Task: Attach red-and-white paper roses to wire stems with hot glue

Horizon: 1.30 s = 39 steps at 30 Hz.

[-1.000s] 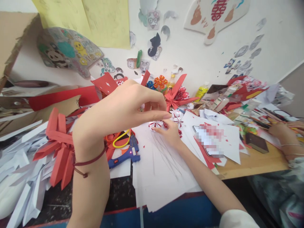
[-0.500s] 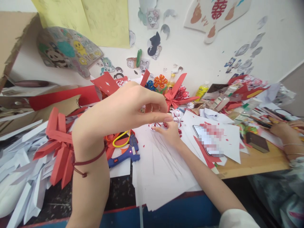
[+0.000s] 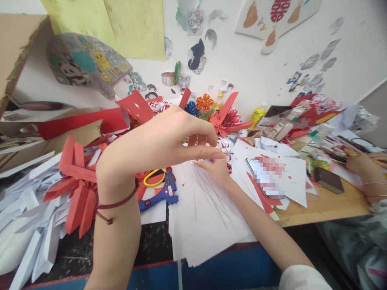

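Note:
My left hand [image 3: 175, 137] is raised close to the camera, bent at the wrist, with fingers curled and thumb laid forward in a pinch. Whatever sits in that pinch is too small or hidden. Just beyond the left thumb, my right hand [image 3: 216, 171] is held low over the white paper sheets [image 3: 205, 237]; its fingers are bent together, and their contents cannot be made out. Thin wires [image 3: 208, 193] lie on the sheets beside it. Red-and-white striped paper flowers [image 3: 227, 152] are just behind the right hand, partly covered.
A blue glue gun [image 3: 163, 194] with a lit pink light lies left of the sheets. Folded red paper pieces [image 3: 77, 181] and white strips [image 3: 36, 225] pile up at left. A phone [image 3: 263, 179] rests right. Another person's hand [image 3: 363, 165] is at far right.
My left hand and forearm have shifted slightly right, so the left thumb covers more of my right hand. The other person's hand at far right has moved a little.

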Each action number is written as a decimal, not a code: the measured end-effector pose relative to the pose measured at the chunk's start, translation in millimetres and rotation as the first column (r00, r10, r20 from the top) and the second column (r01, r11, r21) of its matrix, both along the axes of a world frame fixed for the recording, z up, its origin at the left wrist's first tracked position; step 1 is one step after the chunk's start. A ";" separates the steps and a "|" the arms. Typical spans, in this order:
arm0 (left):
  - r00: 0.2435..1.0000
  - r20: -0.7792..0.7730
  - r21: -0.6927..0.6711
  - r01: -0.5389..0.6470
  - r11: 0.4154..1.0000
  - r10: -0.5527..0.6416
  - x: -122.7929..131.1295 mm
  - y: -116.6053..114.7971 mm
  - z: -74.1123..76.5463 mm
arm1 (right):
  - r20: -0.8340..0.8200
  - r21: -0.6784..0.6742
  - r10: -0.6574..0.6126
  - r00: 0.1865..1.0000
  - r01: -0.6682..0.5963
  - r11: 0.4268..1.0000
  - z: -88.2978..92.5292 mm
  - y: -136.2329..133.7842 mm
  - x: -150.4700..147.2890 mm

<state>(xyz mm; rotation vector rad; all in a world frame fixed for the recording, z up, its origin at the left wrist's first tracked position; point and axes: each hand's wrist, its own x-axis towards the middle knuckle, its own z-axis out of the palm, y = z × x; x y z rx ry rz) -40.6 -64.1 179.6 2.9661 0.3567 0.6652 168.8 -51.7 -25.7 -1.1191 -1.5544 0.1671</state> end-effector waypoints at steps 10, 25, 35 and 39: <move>0.999 -0.032 -0.021 -0.033 0.999 0.032 -3.2 1.8 0.4 | 0.021 0.021 0.002 1.000 -0.002 1.000 -0.1 0.0 -1.1; 0.997 -0.044 -0.048 -0.067 0.997 0.064 -5.8 2.8 1.1 | 0.039 -0.003 -0.004 0.999 0.004 1.000 -0.8 0.5 -0.9; 0.999 -0.009 -0.056 -0.045 0.997 0.044 -12.2 -2.9 5.2 | 0.056 -0.031 -0.018 0.998 0.019 0.999 0.5 0.8 1.2; 0.999 0.013 -0.055 -0.032 0.998 0.033 -16.8 -6.4 6.8 | 0.052 -0.014 -0.023 0.998 0.024 1.000 0.4 1.0 2.1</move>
